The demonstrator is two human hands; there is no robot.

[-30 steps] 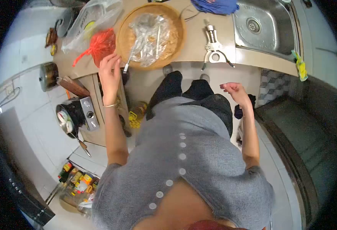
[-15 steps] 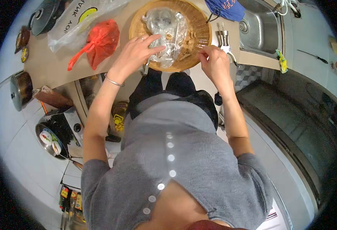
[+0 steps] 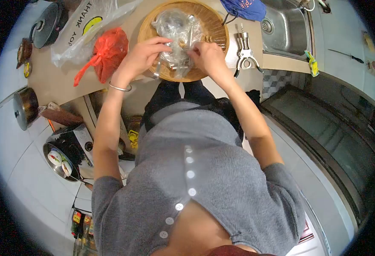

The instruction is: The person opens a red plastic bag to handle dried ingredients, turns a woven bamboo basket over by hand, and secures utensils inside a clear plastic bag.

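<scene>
A round wicker basket (image 3: 218, 25) stands at the counter's edge in front of me. In it lies a crumpled clear plastic bag (image 3: 172, 27) with a few small brownish bits inside it; their kind is too small to tell. My left hand (image 3: 142, 59) reaches over the basket's left rim, fingers stretched and apart at the bag's left side. From the right, my right hand (image 3: 212, 59) pinches the bag's right edge between thumb and fingers. A metal strip (image 3: 157, 70) shows below my left hand at the near rim.
Right of the basket lies a winged corkscrew (image 3: 244, 53), near a blue drawstring pouch (image 3: 246, 9) and a steel sink (image 3: 283, 32). On the left are a knotted red bag (image 3: 111, 49), a white printed bag (image 3: 79, 32) and a dark pan (image 3: 47, 30). A knife (image 3: 347, 55) lies far right.
My right hand has moved left from the basket's right rim onto the plastic bag, uncovering the corkscrew. My left hand has shifted slightly left and down.
</scene>
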